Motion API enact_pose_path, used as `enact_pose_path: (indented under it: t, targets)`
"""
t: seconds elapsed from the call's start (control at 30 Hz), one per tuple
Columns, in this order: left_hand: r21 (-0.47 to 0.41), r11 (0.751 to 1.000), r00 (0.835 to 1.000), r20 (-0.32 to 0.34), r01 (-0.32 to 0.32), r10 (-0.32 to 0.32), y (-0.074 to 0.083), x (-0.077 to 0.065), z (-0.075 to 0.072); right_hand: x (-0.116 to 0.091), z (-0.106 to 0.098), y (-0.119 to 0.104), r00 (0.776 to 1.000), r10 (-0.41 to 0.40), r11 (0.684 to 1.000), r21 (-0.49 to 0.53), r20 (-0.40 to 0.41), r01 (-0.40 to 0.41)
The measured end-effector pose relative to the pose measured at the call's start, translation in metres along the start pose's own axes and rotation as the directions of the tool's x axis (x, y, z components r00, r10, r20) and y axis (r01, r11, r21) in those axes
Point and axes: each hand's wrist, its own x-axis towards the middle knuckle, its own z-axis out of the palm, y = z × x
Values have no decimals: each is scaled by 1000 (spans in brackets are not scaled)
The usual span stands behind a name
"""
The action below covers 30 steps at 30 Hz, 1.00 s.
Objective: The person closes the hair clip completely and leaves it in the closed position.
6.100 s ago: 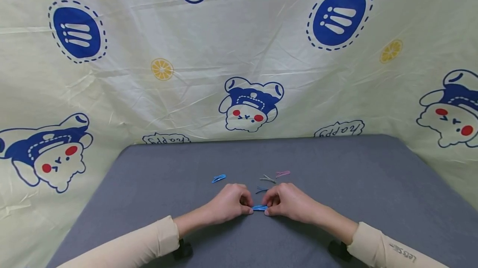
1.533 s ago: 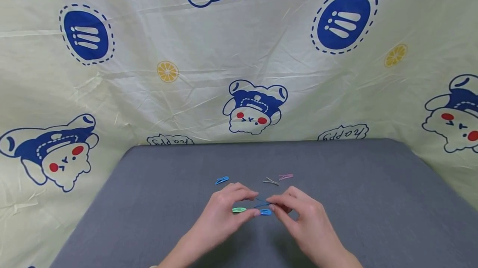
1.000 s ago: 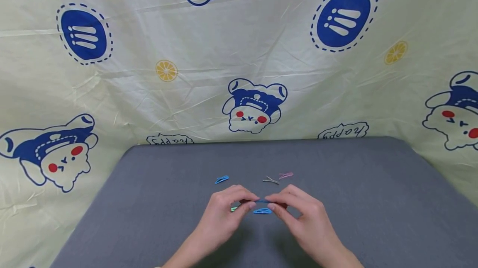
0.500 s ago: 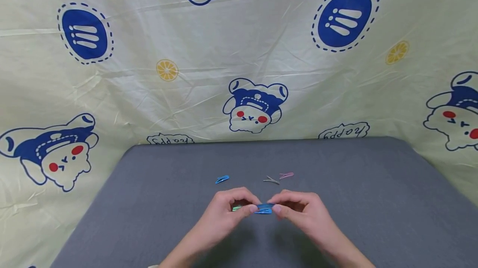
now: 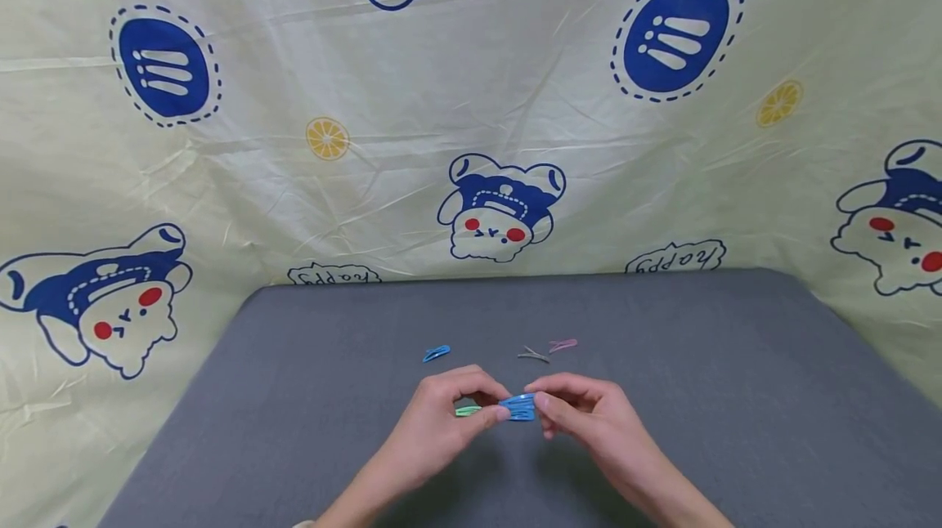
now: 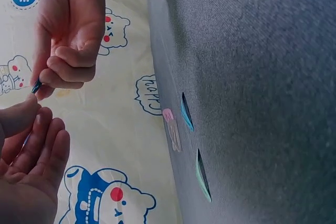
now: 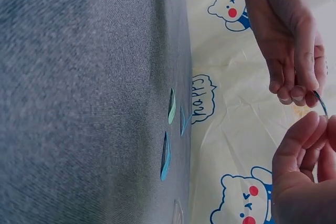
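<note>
Above the table, my left hand (image 5: 446, 407) and right hand (image 5: 589, 409) pinch a blue snap hair clip (image 5: 518, 402) between them, thumb and finger at each end. The clip's two leaves look pressed flat together, seen edge-on as a dark strip in the left wrist view (image 6: 37, 86) and right wrist view (image 7: 321, 103). Just below it on the cloth lies another blue snap clip (image 5: 522, 416), partly covered by the held one. A green snap clip (image 5: 468, 411) lies beside it, partly hidden by my left thumb in the head view.
Farther back on the grey table (image 5: 331, 364) lie a blue clip (image 5: 437, 353), a grey clip (image 5: 534, 355) and a pink clip (image 5: 563, 345), their leaves spread apart. A patterned white curtain (image 5: 397, 87) hangs behind the table's far edge.
A dark blue clip with spread leaves was picked up from the table; its leaves are now together. Both hands have tilted its face into view. A green clip has appeared on the left.
</note>
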Motion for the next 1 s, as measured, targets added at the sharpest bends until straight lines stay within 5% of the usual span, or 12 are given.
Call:
enact_pose_path:
  t: [0.23, 0.5, 0.6, 0.67, 0.83, 1.0]
  targets:
    - [66, 997, 999, -30, -26, 28, -1, 0, 0, -1, 3, 0, 999, -26, 999, -22, -28, 26]
    - [126, 990, 996, -41, -68, 74, -7, 2, -1, -1, 6, -1, 992, -104, 962, -260, -78, 80]
    - [139, 988, 996, -37, -73, 79, -8, 2, -1, -3, 7, -4, 982, -177, 905, -403, -59, 139]
    - [137, 988, 996, -28, -75, 80, -9, 2, -1, -5, 7, -5, 969, -245, 839, -510, -41, 191]
    - [126, 990, 998, -14, -63, 65, -11, 1, 1, -7, 5, -4, 909, -416, 688, -642, 33, 338]
    - [135, 990, 998, -37, -37, 42, -10, 2, 2, -5, 2, -4, 879, -473, 630, -676, 56, 382]
